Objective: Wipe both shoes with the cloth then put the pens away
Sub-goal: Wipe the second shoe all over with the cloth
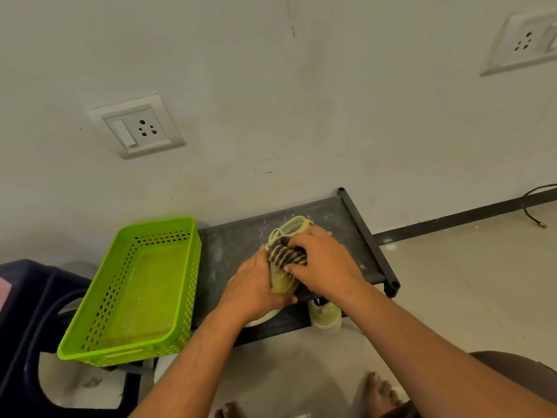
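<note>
Two shoes: left hand (pixel 256 289) grips one shoe (pixel 284 279); right hand (pixel 324 263) clutches one cloth (pixel 286 256); other shoe (pixel 325 315) below.

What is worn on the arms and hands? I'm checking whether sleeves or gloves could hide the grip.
Nothing shows on them. The left hand and right hand are bare, with no gloves, rings or watch in view. Both forearms are uncovered up to the frame's edge, so no sleeves appear.
</note>
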